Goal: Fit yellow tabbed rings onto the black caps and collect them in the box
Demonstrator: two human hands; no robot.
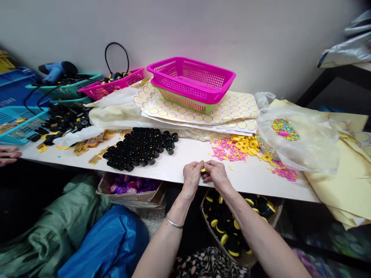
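Note:
My left hand [192, 173] and my right hand [215, 172] meet at the table's front edge, fingertips pinched together. Between them is a small black and yellow cap-like piece [203, 170], mostly covered by the fingers. To the left stands a cluster of short black cylinders [139, 148], some with coloured specks inside. Just beyond my right hand lie loose tiny pink pieces [227, 150] and a heap of yellow ring-shaped parts with tabs [245, 144].
A pink basket [191, 90] sits in a green one [185, 102] on sticker sheets [237, 116]. A clear bag [304, 135] of coloured bits lies right. Below are a box of black-yellow pieces [223, 227] and a purple-filled carton [127, 197]. Another person's hand [10, 153] is far left.

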